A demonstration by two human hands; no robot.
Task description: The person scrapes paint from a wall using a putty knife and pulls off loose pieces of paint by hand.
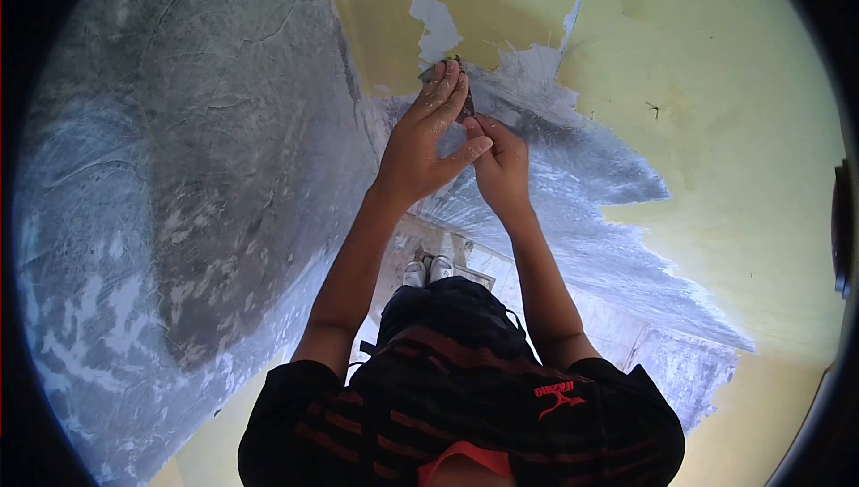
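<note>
Against the wall at top centre is a dark, flat scraper-like tool [467, 106]. My right hand [503, 165] is closed around its lower end. My left hand [425, 142] lies over the tool's upper part, fingers pointing up and pressed near its edge, thumb stretched toward my right hand. The tool's edge meets the border between yellow paint [385, 30] and bare grey wall [582, 151]. Pale dust or flakes cling to the fingers of my left hand. Much of the tool is hidden behind my hands.
A rough grey wall surface [242, 129] fills the left side. Yellow paint with ragged edges [734, 156] covers the right. Below, my shoes [440, 268] stand on a light, dusty floor [407, 241]. A dark object [842, 227] sits at the far right edge.
</note>
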